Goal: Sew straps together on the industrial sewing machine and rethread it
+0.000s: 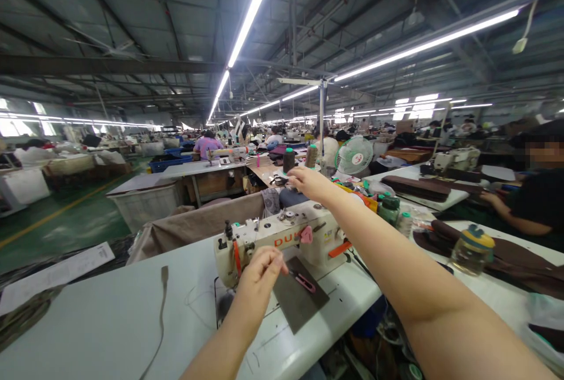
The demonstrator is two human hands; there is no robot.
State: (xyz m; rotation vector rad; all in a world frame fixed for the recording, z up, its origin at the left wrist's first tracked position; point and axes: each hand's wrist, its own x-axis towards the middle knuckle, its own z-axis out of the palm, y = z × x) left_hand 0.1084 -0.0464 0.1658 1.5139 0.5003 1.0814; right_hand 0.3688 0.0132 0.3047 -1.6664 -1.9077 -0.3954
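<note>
Over the bed of a white sewing machine (321, 230), my left hand (263, 269) is raised with thumb and fingers pinched together. Whatever it pinches is too small to make out. My right hand (311, 185) reaches across the machine's top, fingers drawn together in front of a dark thread cone (288, 161); I cannot tell if a thread is between them. A second, olive thread cone (312, 155) stands just behind. Below the left hand, a flat dark grey-brown piece (294, 308) lies on the table, with pink thread snips (304, 282) on top of it.
A narrow strap (163, 303) lies on the white table (114, 315) at left. Behind stands a fabric-lined bin (194, 224). To the right are a green fan (353, 155), a yellow-lidded bottle (472, 251) and a co-worker (535, 192) beside brown pieces.
</note>
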